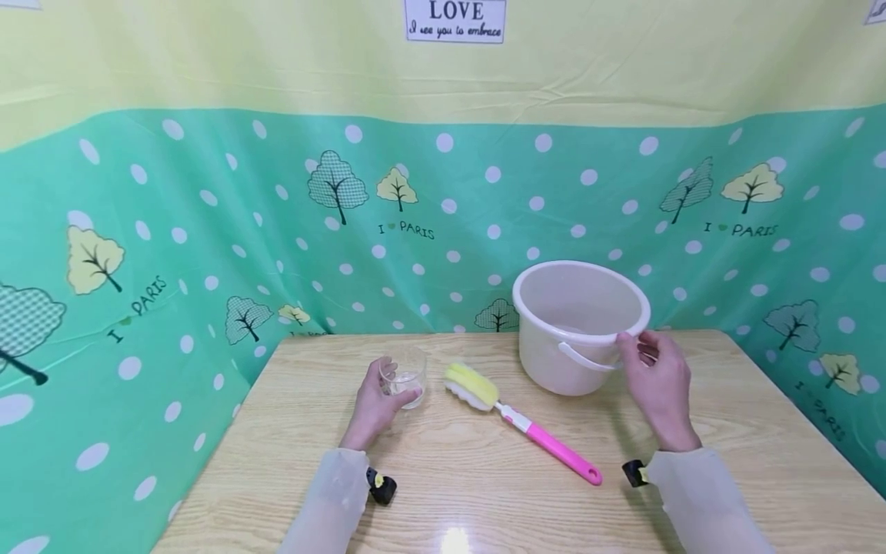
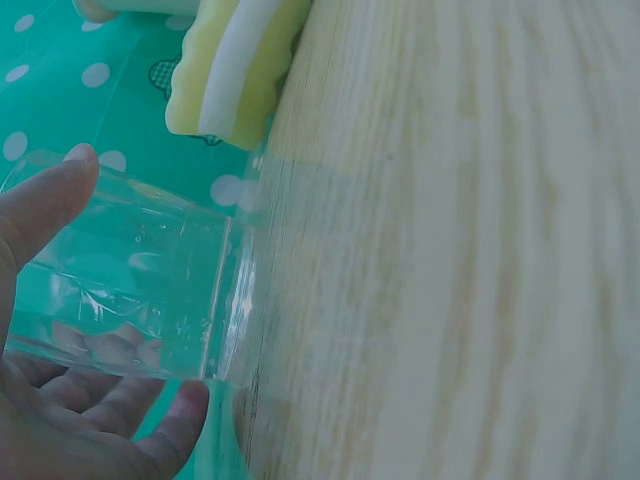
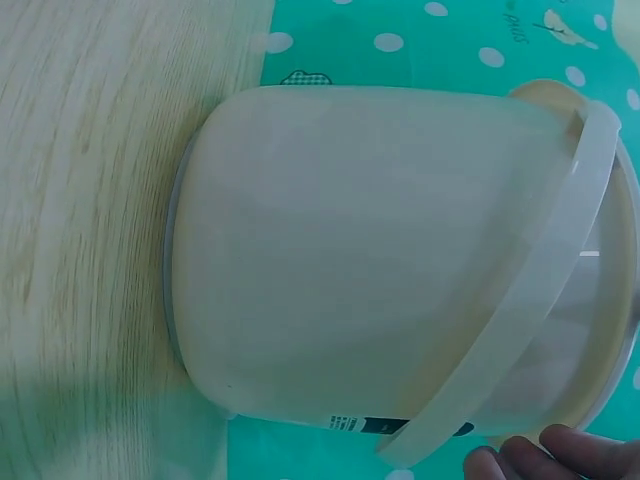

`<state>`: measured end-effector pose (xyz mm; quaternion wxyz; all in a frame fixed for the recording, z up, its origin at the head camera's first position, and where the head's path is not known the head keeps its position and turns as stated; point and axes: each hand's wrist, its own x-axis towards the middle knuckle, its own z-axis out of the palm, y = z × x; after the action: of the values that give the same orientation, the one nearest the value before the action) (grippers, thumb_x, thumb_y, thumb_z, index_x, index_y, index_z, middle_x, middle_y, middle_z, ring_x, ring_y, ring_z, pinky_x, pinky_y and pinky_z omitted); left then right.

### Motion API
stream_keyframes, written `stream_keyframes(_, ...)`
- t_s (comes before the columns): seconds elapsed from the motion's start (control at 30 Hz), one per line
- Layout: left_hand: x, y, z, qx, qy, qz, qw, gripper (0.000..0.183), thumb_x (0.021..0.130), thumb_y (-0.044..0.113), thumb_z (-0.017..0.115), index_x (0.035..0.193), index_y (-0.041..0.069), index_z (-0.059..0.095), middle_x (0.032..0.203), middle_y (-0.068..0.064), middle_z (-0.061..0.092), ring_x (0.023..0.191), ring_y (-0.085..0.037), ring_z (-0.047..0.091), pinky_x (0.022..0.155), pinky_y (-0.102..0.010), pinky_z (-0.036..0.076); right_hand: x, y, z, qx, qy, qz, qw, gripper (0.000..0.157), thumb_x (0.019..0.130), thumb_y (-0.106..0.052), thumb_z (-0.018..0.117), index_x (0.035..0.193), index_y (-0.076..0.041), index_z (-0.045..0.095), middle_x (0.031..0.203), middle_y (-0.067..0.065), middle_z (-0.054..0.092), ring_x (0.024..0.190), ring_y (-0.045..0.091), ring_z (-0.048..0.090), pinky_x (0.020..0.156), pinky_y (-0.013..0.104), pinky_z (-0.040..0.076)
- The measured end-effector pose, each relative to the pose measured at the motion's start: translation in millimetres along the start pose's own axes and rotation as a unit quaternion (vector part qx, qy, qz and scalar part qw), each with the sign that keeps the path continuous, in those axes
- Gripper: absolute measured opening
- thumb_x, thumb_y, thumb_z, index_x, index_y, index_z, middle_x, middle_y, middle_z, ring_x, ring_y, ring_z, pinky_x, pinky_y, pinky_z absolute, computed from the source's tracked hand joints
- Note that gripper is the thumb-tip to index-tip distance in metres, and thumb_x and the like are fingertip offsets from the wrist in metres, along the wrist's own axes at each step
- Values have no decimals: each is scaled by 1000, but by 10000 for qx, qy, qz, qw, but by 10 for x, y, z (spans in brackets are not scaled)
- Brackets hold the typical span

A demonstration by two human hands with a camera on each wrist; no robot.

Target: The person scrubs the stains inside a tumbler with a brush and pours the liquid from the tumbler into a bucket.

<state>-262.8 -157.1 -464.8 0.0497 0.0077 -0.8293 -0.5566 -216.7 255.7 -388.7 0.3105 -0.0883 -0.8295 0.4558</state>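
Observation:
A clear cup [image 1: 404,363] stands upright on the table. My left hand [image 1: 378,402] grips its side, thumb toward me. In the left wrist view the thumb and fingers lie on opposite sides of the clear cup [image 2: 150,270]. My right hand [image 1: 659,385] is at the near right rim of a white bucket [image 1: 564,362], its thumb on the rim and its fingers curled at the outer side. Only fingertips of this hand [image 3: 550,458] show beside the bucket [image 3: 370,250] in the right wrist view. The bucket's handle [image 1: 588,359] hangs down at the front.
A sponge brush [image 1: 471,386] with a yellow and white head and a pink handle lies between the hands, slanting toward the near right. Behind the wooden table [image 1: 484,492] and along its sides hangs a green and yellow curtain [image 1: 415,177].

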Motion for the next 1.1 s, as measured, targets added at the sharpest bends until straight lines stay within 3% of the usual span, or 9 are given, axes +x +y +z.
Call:
stream_keyframes(0.13,-6,-1,-7,18,2,-18,10000,93,73,28,84,147,12,29,144,-9,43,131,-34,39,107,-46,35,19,15,12,141,-134,-23,9998,58,95,-39,56,130,7,50,124,25,52,115,39,52,96,52,44)
stream_keyframes(0.43,4,-10,-6,38,9,69,10000,92,74,29,83,147,12,29,143,-8,44,130,-34,39,106,-47,37,52,56,39,170,-315,-138,9993,57,97,-39,53,130,8,49,126,27,51,118,42,48,98,55,42)
stream_keyframes(0.87,13,-20,-9,57,-17,126,9999,94,73,32,84,147,11,29,142,-8,45,131,-33,39,106,-47,37,72,70,70,371,-654,101,9971,62,98,-44,47,138,3,41,136,23,47,126,35,44,103,47,40)
stream_keyframes(1.1,10,-25,-12,23,5,140,9999,96,72,33,84,147,11,29,142,-10,45,129,-33,41,104,-47,38,79,53,63,549,-816,215,9949,65,98,-45,46,144,0,34,139,22,43,130,36,40,106,49,36)
